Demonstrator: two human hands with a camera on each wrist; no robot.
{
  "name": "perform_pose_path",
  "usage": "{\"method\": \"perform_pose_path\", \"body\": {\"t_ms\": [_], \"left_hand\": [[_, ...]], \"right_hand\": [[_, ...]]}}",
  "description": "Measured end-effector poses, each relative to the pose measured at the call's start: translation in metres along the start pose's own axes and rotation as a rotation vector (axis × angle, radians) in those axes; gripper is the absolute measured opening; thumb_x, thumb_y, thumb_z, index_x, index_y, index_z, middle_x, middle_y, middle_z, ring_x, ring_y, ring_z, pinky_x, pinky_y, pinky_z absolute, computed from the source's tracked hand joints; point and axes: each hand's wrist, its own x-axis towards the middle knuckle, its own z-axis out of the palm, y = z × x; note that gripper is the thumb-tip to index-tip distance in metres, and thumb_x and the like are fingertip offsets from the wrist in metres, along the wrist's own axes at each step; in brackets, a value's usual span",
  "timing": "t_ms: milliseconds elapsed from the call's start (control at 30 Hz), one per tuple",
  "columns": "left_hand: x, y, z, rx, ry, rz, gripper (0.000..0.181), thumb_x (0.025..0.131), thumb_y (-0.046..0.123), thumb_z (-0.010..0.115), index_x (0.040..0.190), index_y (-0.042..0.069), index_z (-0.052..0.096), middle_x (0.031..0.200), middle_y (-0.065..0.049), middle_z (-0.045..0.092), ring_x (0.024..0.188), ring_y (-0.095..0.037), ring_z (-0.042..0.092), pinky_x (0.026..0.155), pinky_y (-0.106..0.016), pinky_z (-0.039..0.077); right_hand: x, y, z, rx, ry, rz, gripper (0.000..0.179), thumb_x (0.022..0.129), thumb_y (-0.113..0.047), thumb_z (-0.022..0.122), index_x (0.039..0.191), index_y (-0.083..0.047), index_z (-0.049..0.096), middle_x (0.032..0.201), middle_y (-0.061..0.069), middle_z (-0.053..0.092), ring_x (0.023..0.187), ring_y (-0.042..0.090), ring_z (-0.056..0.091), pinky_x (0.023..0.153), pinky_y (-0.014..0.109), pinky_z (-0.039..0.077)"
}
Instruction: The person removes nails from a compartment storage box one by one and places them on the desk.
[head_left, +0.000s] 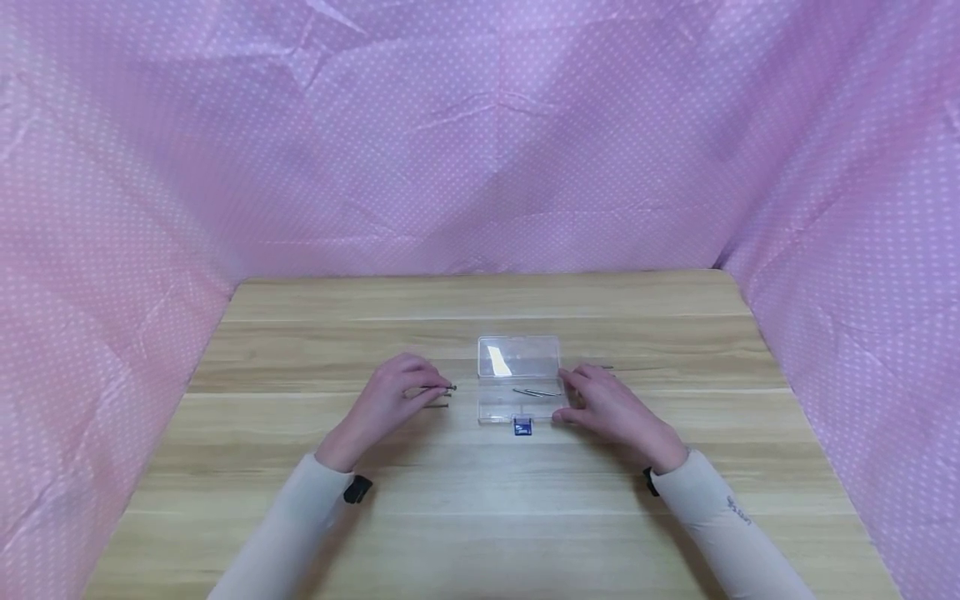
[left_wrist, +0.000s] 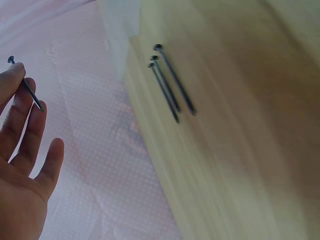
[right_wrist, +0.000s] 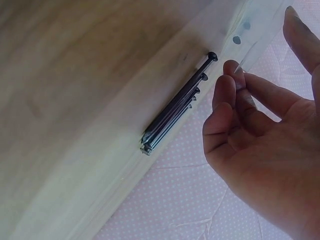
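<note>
Between finger and thumb, my left hand [head_left: 392, 398] pinches a nail [left_wrist: 30, 90], its head sticking out past the thumb. Three more nails [left_wrist: 172, 85] lie side by side on the table beneath that hand. A clear plastic box [head_left: 491, 408] lies to the right, its lid [head_left: 525, 357] folded back away from me. Inside the box are a few nails [head_left: 536, 392], and a blue label [head_left: 522, 427] hangs at its front edge. My right hand [head_left: 611, 406] grips the box's right end, thumb at the front corner and fingers toward the hinge side.
Several nails [right_wrist: 175, 107] lie in a row on the table beyond my right hand, mostly hidden by it in the head view. The wooden table [head_left: 480, 517] is enclosed at the back and sides by a pink dotted cloth [head_left: 480, 167].
</note>
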Motion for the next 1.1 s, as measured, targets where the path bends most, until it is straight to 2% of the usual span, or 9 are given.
{"method": "perform_pose_path", "body": {"t_ms": [500, 733, 933, 1100], "left_hand": [[-0.017, -0.013, 0.002, 0.125, -0.077, 0.033, 0.015, 0.081, 0.008, 0.088, 0.093, 0.013, 0.082, 0.094, 0.003, 0.075, 0.096, -0.02, 0.067, 0.089, -0.042, 0.056], [-0.021, -0.017, 0.007, 0.149, -0.142, -0.022, 0.016, 0.083, 0.008, 0.088, 0.095, 0.017, 0.082, 0.095, 0.006, 0.074, 0.097, -0.017, 0.067, 0.094, -0.044, 0.055], [-0.023, -0.021, 0.013, 0.174, -0.18, -0.018, 0.014, 0.084, 0.01, 0.087, 0.095, 0.017, 0.082, 0.094, 0.007, 0.074, 0.095, -0.014, 0.067, 0.095, -0.043, 0.053], [-0.023, -0.024, 0.018, 0.208, -0.22, -0.047, 0.009, 0.087, 0.016, 0.085, 0.095, 0.019, 0.082, 0.094, 0.007, 0.074, 0.097, -0.016, 0.067, 0.097, -0.044, 0.052]], "right_hand": [[0.0, 0.0, 0.0, 0.005, 0.001, 0.007, 0.077, 0.086, -0.037, 0.085, 0.142, 0.007, 0.056, 0.095, 0.001, 0.053, 0.087, 0.02, 0.047, 0.073, 0.034, 0.04], [0.0, 0.0, 0.0, 0.004, 0.002, 0.007, 0.077, 0.086, -0.037, 0.085, 0.143, 0.006, 0.056, 0.096, 0.001, 0.053, 0.088, 0.02, 0.048, 0.074, 0.034, 0.041], [0.0, 0.0, 0.0, 0.001, 0.003, 0.008, 0.077, 0.087, -0.038, 0.084, 0.143, 0.006, 0.056, 0.096, 0.001, 0.053, 0.088, 0.02, 0.047, 0.074, 0.034, 0.041], [0.001, -0.001, 0.0, 0.002, 0.0, 0.015, 0.077, 0.086, -0.038, 0.085, 0.143, 0.006, 0.056, 0.096, 0.001, 0.053, 0.088, 0.02, 0.047, 0.074, 0.035, 0.041]]}}
